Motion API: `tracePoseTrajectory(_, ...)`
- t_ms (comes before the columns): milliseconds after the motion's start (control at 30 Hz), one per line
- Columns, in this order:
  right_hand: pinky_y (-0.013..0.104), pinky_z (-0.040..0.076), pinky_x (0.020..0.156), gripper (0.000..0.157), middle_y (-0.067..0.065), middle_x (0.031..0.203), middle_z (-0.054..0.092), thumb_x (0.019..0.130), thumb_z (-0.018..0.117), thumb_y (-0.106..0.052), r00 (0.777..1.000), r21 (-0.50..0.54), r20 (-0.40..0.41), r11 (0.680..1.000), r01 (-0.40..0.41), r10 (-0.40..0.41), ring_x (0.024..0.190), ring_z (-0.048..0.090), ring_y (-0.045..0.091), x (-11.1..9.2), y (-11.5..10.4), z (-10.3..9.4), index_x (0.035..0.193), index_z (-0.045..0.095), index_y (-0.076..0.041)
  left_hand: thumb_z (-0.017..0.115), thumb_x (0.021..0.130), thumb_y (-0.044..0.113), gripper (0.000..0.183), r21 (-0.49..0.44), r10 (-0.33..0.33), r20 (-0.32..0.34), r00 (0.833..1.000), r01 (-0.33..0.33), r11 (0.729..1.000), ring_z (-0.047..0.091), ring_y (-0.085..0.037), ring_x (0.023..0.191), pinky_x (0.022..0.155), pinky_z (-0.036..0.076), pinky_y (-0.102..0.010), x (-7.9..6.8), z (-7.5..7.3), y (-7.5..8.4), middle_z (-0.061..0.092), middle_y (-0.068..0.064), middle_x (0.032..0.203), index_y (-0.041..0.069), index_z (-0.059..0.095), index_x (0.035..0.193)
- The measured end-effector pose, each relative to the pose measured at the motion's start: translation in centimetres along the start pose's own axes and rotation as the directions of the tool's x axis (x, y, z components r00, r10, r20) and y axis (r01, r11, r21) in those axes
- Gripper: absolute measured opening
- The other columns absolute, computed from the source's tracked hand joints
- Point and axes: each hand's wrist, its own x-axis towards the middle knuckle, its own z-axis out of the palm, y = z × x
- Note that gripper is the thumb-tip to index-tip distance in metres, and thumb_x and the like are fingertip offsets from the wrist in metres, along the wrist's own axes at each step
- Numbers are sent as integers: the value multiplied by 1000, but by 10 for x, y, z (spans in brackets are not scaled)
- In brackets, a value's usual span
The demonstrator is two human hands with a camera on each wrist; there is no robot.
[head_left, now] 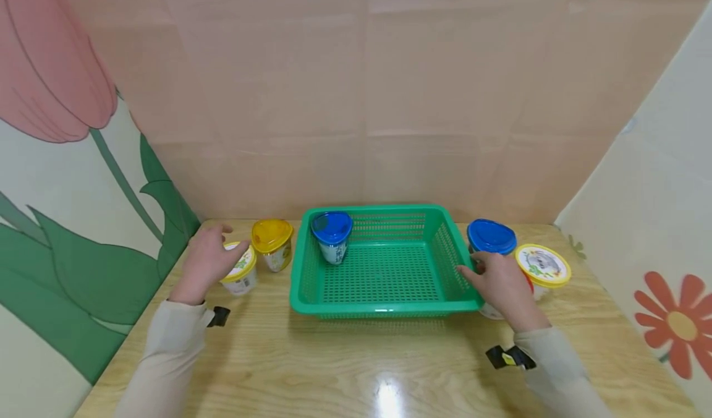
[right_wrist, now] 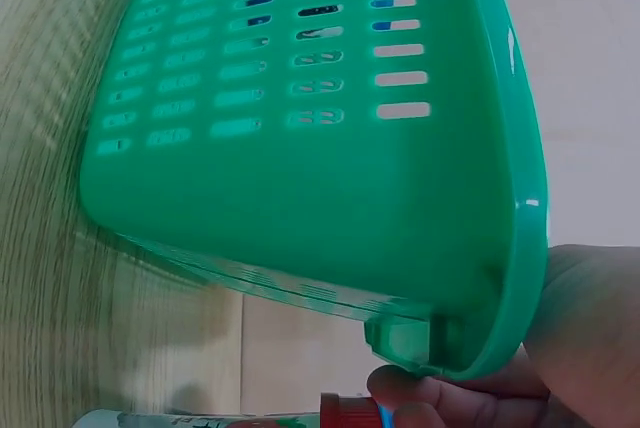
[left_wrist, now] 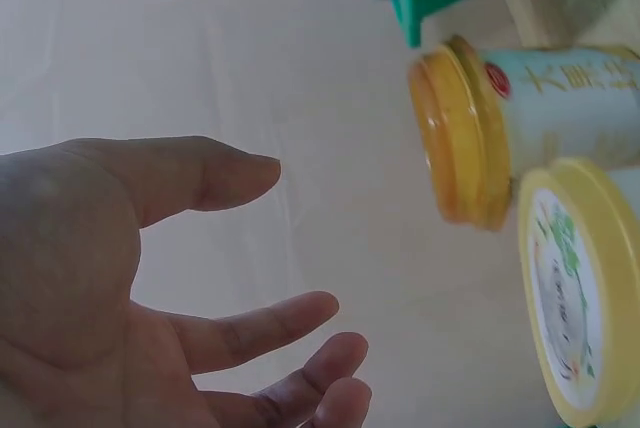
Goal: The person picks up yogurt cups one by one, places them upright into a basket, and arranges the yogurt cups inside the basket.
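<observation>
A green plastic basket [head_left: 378,308] stands on the table, and a blue-lidded cup [head_left: 332,227] sits in its back left corner. My right hand [head_left: 503,288] grips the basket's right rim, thumb over the inside and fingers outside under the edge [right_wrist: 525,178]; the thumb tip is hidden in the right wrist view. My left hand [head_left: 206,260] hovers over a white tub with a yellow-edged lid [head_left: 240,276], thumb and fingers spread apart with nothing between them. Beside that tub stands a cup with an orange-yellow lid [left_wrist: 465,138].
Right of the basket stand another blue-lidded cup [head_left: 492,237], a tub with a yellow-edged lid [head_left: 542,264] and a red-lidded container [right_wrist: 348,411], partly hidden behind my right hand. A papered wall [head_left: 367,96] rises behind the table; decorated side walls flank it.
</observation>
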Motion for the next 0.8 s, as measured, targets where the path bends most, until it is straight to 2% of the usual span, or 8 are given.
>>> tracePoseTrajectory(133,37,53,60,46,15,84,70,92,72,-27,1000,7,2,1000,13,-13,70,61,20,-1,2,0,116,65,12,59,96,34,60,7,-31,5,999,31,999,43,-52,112,93,34,-61,0,1,-10,49,-38,127,-14,51,131)
tracePoseTrajectory(267,34,50,57,40,9,79,66,93,71,-27,1000,3,10,1000,29,-29,68,59,20,-2,4,0,111,67,8,60,95,39,68,27,-69,50,996,68,997,40,-54,109,90,35,-61,0,6,-19,44,-41,130,-15,47,133)
tracePoseTrajectory(400,31,45,54,40,4,75,63,93,71,-30,999,-19,8,999,40,-39,65,55,18,-3,7,0,110,68,6,61,94,43,73,50,-72,72,995,68,996,40,-54,108,89,34,-60,-2,12,-26,43,-43,128,-17,45,134)
tracePoseTrajectory(567,31,45,54,42,5,77,64,92,72,-29,999,-35,9,998,54,-54,64,55,18,-5,9,-2,114,67,6,62,93,42,75,44,-86,68,994,83,996,38,-55,109,89,33,-61,-4,17,-28,42,-45,127,-18,43,134)
tracePoseTrajectory(800,32,49,58,46,7,84,68,91,72,-27,996,-8,33,997,81,-81,69,58,18,-3,10,-3,120,65,8,64,92,46,85,32,-147,99,984,144,989,30,-56,113,89,35,-63,-5,23,-29,33,-45,129,-18,35,139)
